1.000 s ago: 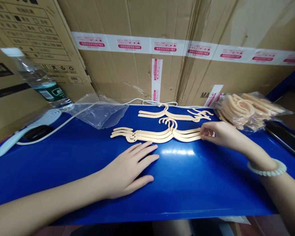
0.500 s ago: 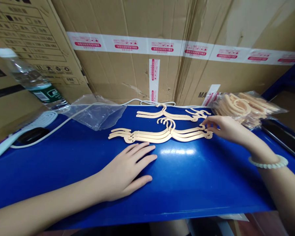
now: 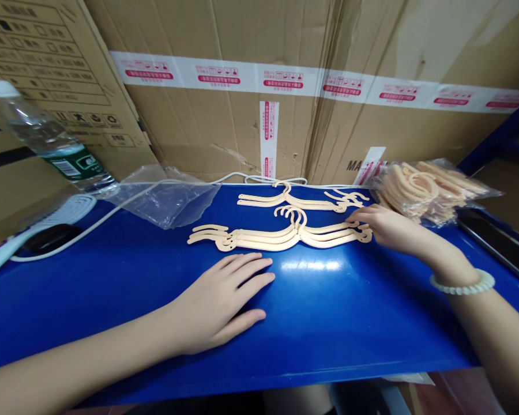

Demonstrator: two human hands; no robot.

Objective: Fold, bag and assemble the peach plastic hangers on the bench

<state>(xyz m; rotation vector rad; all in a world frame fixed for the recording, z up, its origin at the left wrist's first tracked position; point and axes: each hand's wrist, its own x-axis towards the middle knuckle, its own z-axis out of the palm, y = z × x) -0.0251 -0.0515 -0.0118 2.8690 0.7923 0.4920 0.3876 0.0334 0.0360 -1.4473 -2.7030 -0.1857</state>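
Several cream-coloured folding clothes hangers (image 3: 266, 237) lie overlapped in a front row on the blue tabletop (image 3: 320, 323), hooks pointing away from me. Behind them lies a smaller group of the same hangers (image 3: 309, 204), with curled end pieces at its right. My left hand (image 3: 225, 300) rests flat, fingers spread, just in front of the front row's left half. At the right end of that row, my right hand (image 3: 383, 227) has its thumb and fingers drawn together on a hanger's tip. The fingers partly hide that tip.
A clear bag of hangers (image 3: 428, 187) and a phone (image 3: 495, 245) lie at the right. On the left are a water bottle (image 3: 69, 155), a pale hairbrush (image 3: 47, 225), a black object (image 3: 54, 237) and a clear plastic bag (image 3: 168, 199). Cardboard boxes (image 3: 207, 127) wall the back; a white cable (image 3: 125, 204) crosses the table.
My right hand has moved slightly left, its fingertips now onto the end of a front hanger. The left hand stays in place. The view has shifted a little.
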